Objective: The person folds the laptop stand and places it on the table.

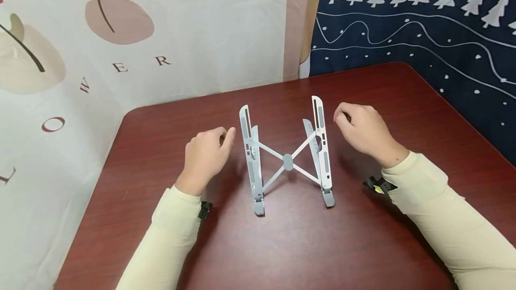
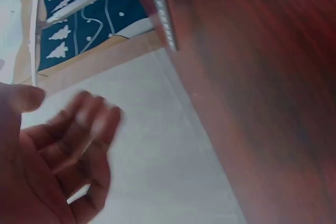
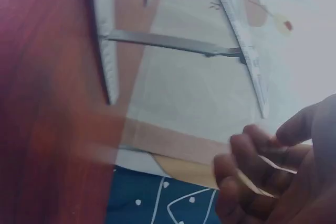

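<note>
Pale sleeves, with dark wristbands, lead to the left hand and right hand, fingers loosely curled. Between the two hands' fingers, touching neither, an unfolded silver stand rests on the reddish bench. Beyond the fingers hang white and navy tree-printed cloths.

Dk-red ltrs L, O, W, E & R are running across the wht cloth, from left of the worktop to behind its far edge.
</note>
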